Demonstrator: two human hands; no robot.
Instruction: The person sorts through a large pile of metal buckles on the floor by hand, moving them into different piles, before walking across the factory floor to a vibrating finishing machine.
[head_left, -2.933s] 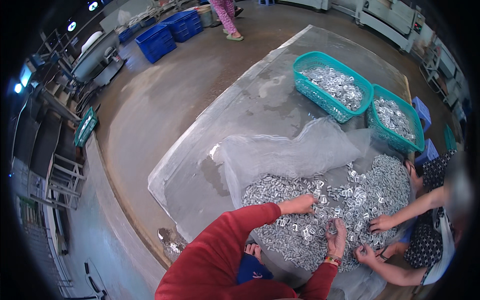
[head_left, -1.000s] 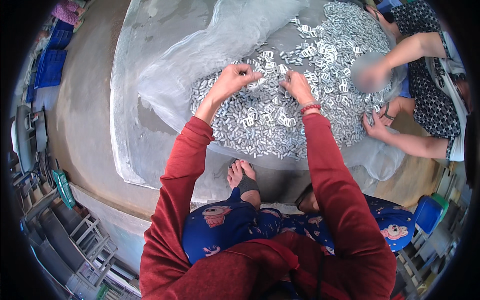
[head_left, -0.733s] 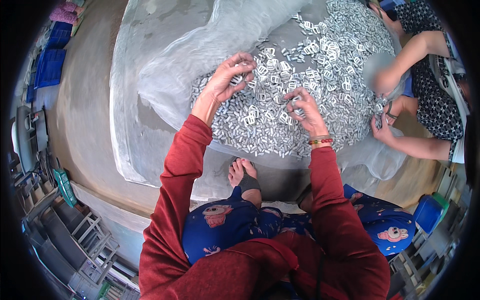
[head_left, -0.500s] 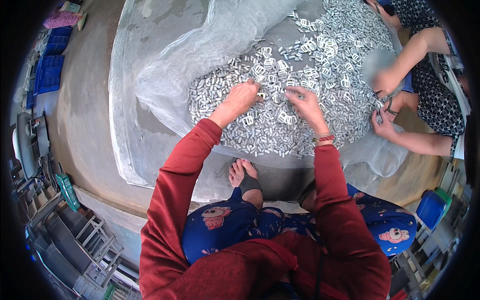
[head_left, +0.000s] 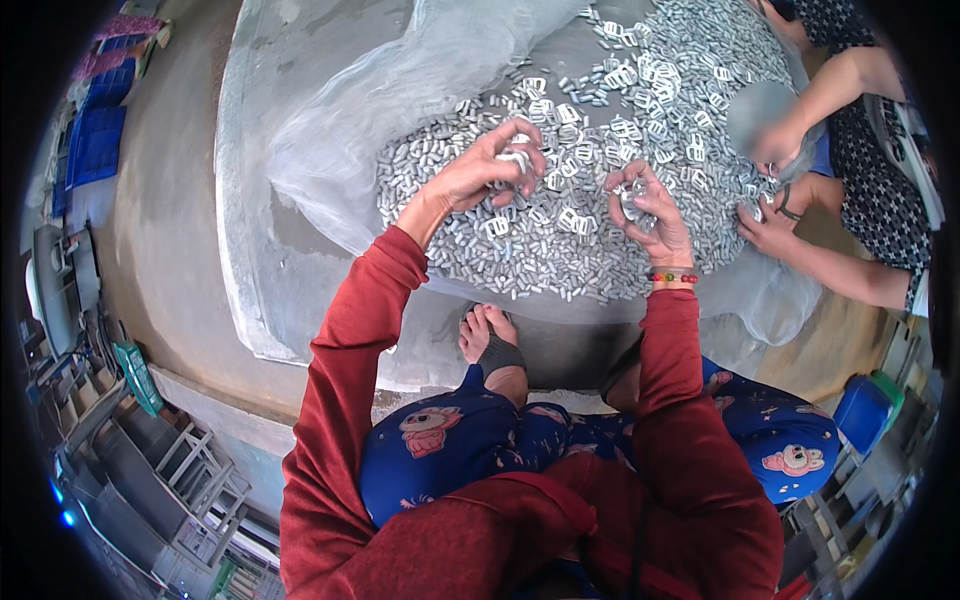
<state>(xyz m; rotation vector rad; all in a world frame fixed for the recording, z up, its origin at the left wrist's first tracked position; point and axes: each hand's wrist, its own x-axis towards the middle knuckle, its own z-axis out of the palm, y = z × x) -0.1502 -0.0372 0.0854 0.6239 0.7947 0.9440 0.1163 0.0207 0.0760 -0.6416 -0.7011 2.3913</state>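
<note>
A broad heap of small grey tumbling pellets (head_left: 560, 285) lies before me, with silver, slotted frame-shaped buckles (head_left: 575, 221) scattered over it. My left hand (head_left: 468, 180) is raised above the heap's near left part, fingers curled round several metal buckles (head_left: 516, 160). To its right my right hand (head_left: 664, 226) is turned with the palm partly up. Its fingers are bent round a few shiny buckles (head_left: 632, 203); their exact number is hidden.
The heap rests on a whitish mesh sheet (head_left: 335, 150), bunched at the left. At the right edge a co-worker's hands (head_left: 775, 238) reach into the pellets. My sandalled foot (head_left: 490, 335) stands at the near edge. Blue crates (head_left: 97, 148) stand far left; a blue stool (head_left: 862, 412) is at right.
Both hands have risen from the heap and gathered buckles. The right one moved rightward and turned its palm up; the left one's fingers curled round its pieces.
</note>
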